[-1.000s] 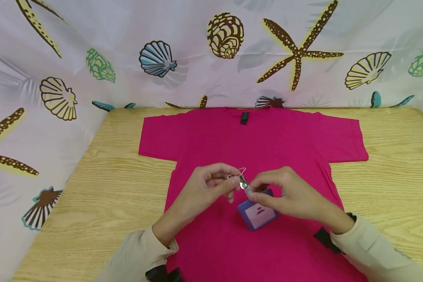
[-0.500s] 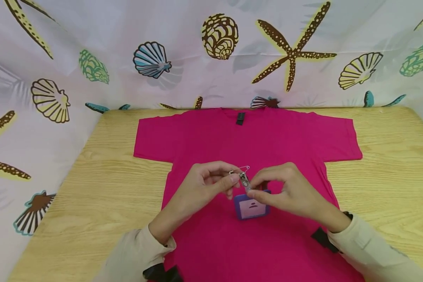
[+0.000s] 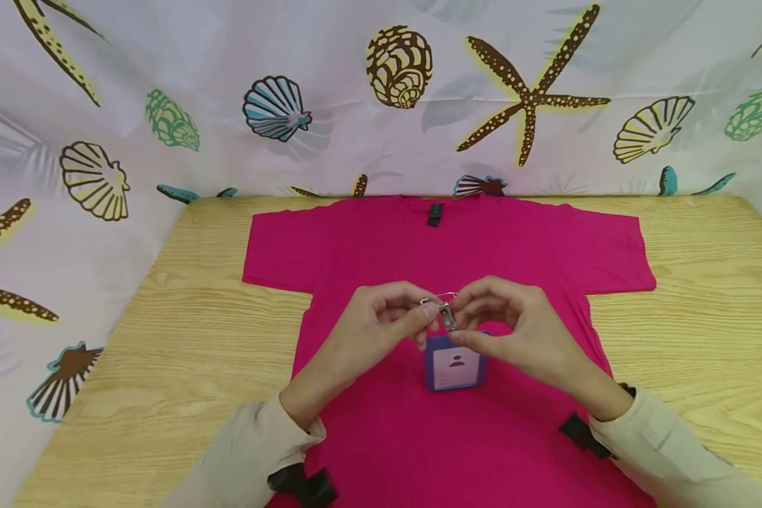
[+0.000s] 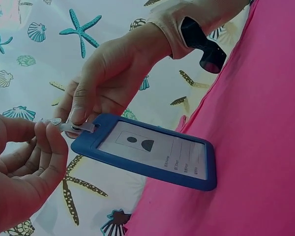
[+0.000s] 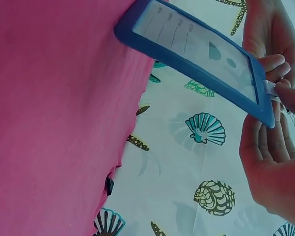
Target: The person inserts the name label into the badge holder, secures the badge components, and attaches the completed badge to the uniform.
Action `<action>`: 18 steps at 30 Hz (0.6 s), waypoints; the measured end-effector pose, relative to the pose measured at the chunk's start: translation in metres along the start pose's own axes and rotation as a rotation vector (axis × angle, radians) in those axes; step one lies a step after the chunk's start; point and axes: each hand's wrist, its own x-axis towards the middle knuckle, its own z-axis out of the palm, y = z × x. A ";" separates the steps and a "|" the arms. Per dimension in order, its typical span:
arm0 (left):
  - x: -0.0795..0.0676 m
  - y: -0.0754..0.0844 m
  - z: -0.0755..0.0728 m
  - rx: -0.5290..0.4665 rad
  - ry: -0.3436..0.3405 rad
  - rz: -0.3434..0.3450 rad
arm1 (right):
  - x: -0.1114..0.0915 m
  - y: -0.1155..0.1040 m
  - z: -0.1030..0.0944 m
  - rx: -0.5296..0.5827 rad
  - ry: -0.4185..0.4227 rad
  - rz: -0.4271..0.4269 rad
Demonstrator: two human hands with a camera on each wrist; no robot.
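Over the shirt's middle, a blue-framed ID badge holder [image 3: 430,374] hangs from a short clear strap [image 4: 87,126]. At the top of the strap are a metal clip [image 3: 448,319] and an opened-out safety pin [image 3: 446,293]. My left hand [image 3: 387,328] pinches the clip and pin end between thumb and fingers. From the other side, my right hand [image 3: 514,331] pinches the lower part of the clip, by the strap. Both wrist views show the badge's printed card [image 5: 196,46] behind its window. Fingertips partly hide the clip. Below lies a magenta T-shirt [image 3: 457,444], spread flat.
The shirt's neckline, with a black label [image 3: 434,214], is at the far side. A wooden table [image 3: 184,339] extends on both sides of it. A white cloth with shell prints [image 3: 330,42] hangs behind and at the left.
Both hands have risen slightly with the badge, and the right fingers have shifted up along the clip. The badge has swung from tilted to nearly straight, facing the head camera.
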 end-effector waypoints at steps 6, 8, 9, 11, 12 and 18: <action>0.007 0.002 0.001 0.026 0.011 0.002 | 0.000 0.000 -0.001 -0.004 0.012 0.030; 0.010 0.002 0.002 0.038 0.011 0.012 | -0.001 0.000 -0.002 -0.008 0.017 0.054; 0.011 0.002 0.002 0.044 0.012 0.016 | -0.001 0.000 -0.002 -0.007 0.019 0.069; 0.014 0.002 0.003 0.059 0.014 0.022 | -0.001 0.001 -0.003 -0.004 0.026 0.101; 0.015 0.002 0.003 0.066 0.016 0.022 | -0.001 0.001 -0.003 0.001 0.031 0.114; 0.018 -0.001 0.003 0.073 0.038 0.018 | -0.001 0.008 -0.001 0.062 0.048 0.198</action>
